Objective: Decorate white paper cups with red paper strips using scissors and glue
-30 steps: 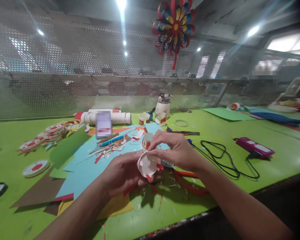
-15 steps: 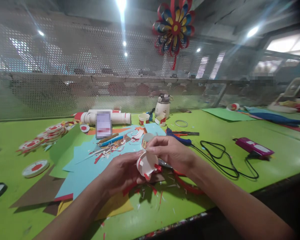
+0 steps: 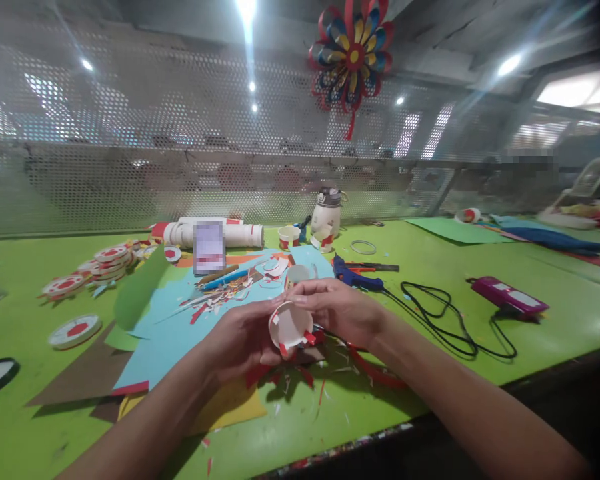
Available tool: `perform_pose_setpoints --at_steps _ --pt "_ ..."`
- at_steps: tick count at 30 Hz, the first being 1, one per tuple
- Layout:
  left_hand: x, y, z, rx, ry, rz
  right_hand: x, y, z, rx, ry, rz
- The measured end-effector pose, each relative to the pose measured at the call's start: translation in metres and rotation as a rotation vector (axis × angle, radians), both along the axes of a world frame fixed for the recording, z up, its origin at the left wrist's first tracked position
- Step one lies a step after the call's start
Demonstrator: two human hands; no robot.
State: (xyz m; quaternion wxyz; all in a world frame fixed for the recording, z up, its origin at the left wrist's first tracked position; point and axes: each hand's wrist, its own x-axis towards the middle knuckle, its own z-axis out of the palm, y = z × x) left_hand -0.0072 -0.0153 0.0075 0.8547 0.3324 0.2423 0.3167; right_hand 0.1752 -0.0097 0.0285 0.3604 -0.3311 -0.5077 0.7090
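Note:
Between my two hands is a small white paper cup (image 3: 291, 325), tipped so its round inside faces me, with red tabs sticking out along its lower rim. My left hand (image 3: 245, 340) wraps around its left side and underside. The fingers of my right hand (image 3: 330, 303) are bent over the cup's top edge and press on it. Just behind them stands another pale cup (image 3: 299, 274), partly covered by my fingers. Under my hands lie red paper strips and scraps, and a red-handled tool (image 3: 375, 370) mostly hidden by my right forearm.
Blue paper sheets (image 3: 175, 340) with scraps and pens lie left of centre. A blue glue gun (image 3: 355, 275) and its cord sit to the right, near a purple box (image 3: 510, 295). White cup rolls (image 3: 220, 235), a bottle (image 3: 326, 212) and red-white discs (image 3: 75, 331) stand farther off.
My right hand has lowered and its fingers have spread along the cup's top edge. The cup has shifted slightly left. The view has moved a little.

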Motion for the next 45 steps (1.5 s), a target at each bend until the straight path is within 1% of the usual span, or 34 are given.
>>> perform_pose_setpoints --at_steps 5,9,11,13,15,16,19,21,23,26,31,35,38,40,42,43,45 --pt "0.0 0.003 -0.004 -0.014 -0.04 -0.02 -0.003 0.002 -0.004 0.008 0.001 -0.012" --pt "0.002 0.003 -0.001 -0.044 -0.071 0.035 -0.002 0.005 -0.006 0.022 0.047 -0.027" --pt "0.003 0.002 0.001 -0.052 -0.074 0.076 0.0 0.007 -0.004 0.075 0.041 -0.05" --pt "0.002 0.003 0.001 -0.054 -0.058 0.1 0.002 0.006 -0.001 0.166 0.004 -0.086" --pt "0.001 0.004 0.0 -0.054 -0.05 0.109 0.003 0.004 0.002 0.331 -0.063 -0.155" --pt "0.001 0.005 -0.001 -0.051 -0.053 0.111 0.003 0.002 0.004 0.459 -0.111 -0.2" --pt "0.0 0.008 -0.004 -0.029 -0.066 0.119 0.002 -0.004 0.005 0.949 -0.289 -0.361" --pt "0.0 0.008 -0.005 -0.011 -0.069 0.125 0.0 -0.007 0.002 1.213 -0.394 -0.436" --pt "0.001 0.008 -0.004 0.002 -0.082 0.129 -0.002 -0.007 -0.002 1.365 -0.475 -0.475" --pt "0.002 0.008 -0.002 -0.001 -0.09 0.141 -0.003 -0.005 -0.009 1.473 -0.549 -0.501" --pt "0.003 0.007 -0.003 -0.024 -0.068 0.189 -0.005 -0.003 -0.015 1.522 -0.555 -0.521" --pt "0.003 0.008 -0.003 -0.015 -0.07 0.177 -0.009 -0.004 -0.016 1.527 -0.569 -0.515" --pt "0.001 0.009 -0.002 -0.007 -0.084 0.169 -0.009 -0.007 -0.013 1.482 -0.547 -0.563" --pt "0.0 0.01 -0.002 0.01 -0.074 0.155 -0.008 -0.008 -0.009 1.401 -0.515 -0.63" --pt "-0.002 0.011 -0.004 0.032 -0.058 0.133 -0.006 -0.008 -0.005 1.277 -0.494 -0.664" --pt "-0.003 0.012 -0.005 0.04 -0.053 0.121 -0.005 -0.008 -0.003 1.189 -0.486 -0.649" --pt "-0.004 0.014 -0.008 0.053 -0.051 0.103 -0.004 -0.006 0.0 0.965 -0.458 -0.535"
